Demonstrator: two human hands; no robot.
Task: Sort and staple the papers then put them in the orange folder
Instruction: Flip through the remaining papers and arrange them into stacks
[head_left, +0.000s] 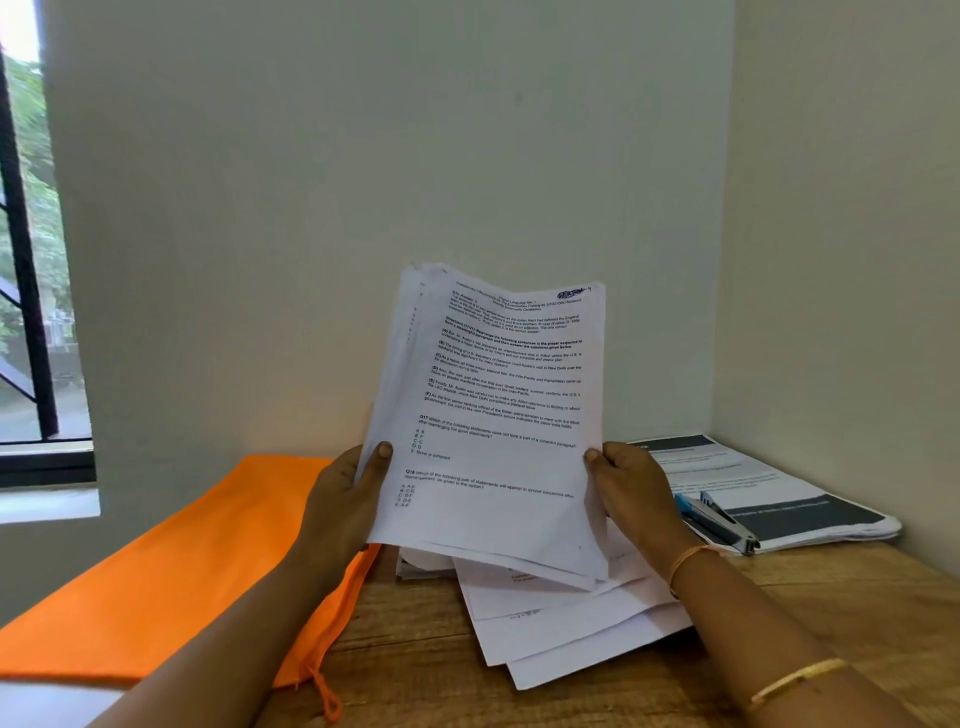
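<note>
Stack (493, 405) is held upright over the middle of the surface (857, 597), clear of the wood. White sheets with black print, a question list on the top page. Edges are uneven, the top left corner is fanned, and the stack is slightly bowed. Left grip (343, 499) pinches the lower left edge, thumb on front. Right grip (634, 493) pinches the lower right edge, same way. Loose sheets (571, 623) lie splayed on the surface below. Orange folder (182, 571) lies flat along the left edge. Blue stapler (719, 522) lies on a printed pile (810, 499) at the far right corner.

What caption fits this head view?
Left hand and right hand hold white printed papers upright over loose sheets; orange fabric folder left, blue stapler right.
</note>
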